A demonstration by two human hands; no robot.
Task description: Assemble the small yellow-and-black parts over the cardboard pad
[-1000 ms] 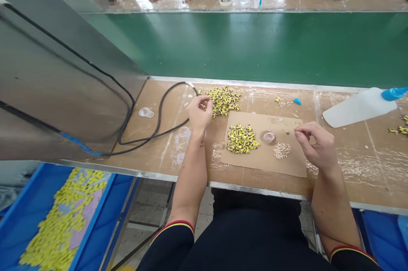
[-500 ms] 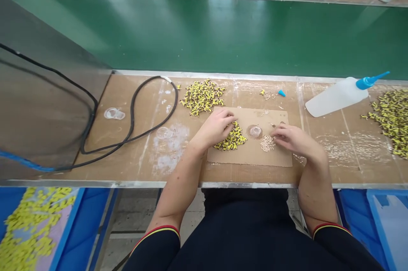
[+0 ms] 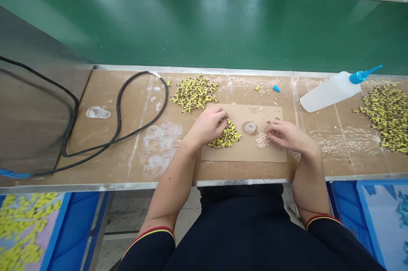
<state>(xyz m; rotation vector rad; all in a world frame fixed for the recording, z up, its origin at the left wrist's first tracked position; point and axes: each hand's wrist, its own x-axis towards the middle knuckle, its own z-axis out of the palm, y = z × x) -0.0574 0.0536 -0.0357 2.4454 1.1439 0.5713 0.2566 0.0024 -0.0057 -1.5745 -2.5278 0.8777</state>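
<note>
A flat piece of cardboard [image 3: 242, 155] lies in front of me on the bench. My left hand [image 3: 210, 124] bends over the upper left side of a small pile of yellow-and-dark pieces [image 3: 227, 136], its fingers curled together at the edge. My right hand [image 3: 285, 135] rests beside a little heap of tiny pale pieces [image 3: 262, 139], thumb and fingers drawn together at its right side. What either hand pinches is too small or hidden to make out. Between the hands sits a small round clear dish [image 3: 250, 128] on a brownish wet-looking spot.
A larger yellow-and-dark pile [image 3: 195, 93] lies behind the cardboard, another [image 3: 389, 118] far right. A white squeeze bottle [image 3: 331, 91] with blue nozzle lies at right, a blue cap [image 3: 276, 88] nearer the middle. A black cable [image 3: 118, 105] loops at left. Behind runs a green belt [image 3: 204, 24].
The camera view has shifted slightly, so the bench things appear a little further left and higher. Both hands stay by their piles, with small finger movements.
</note>
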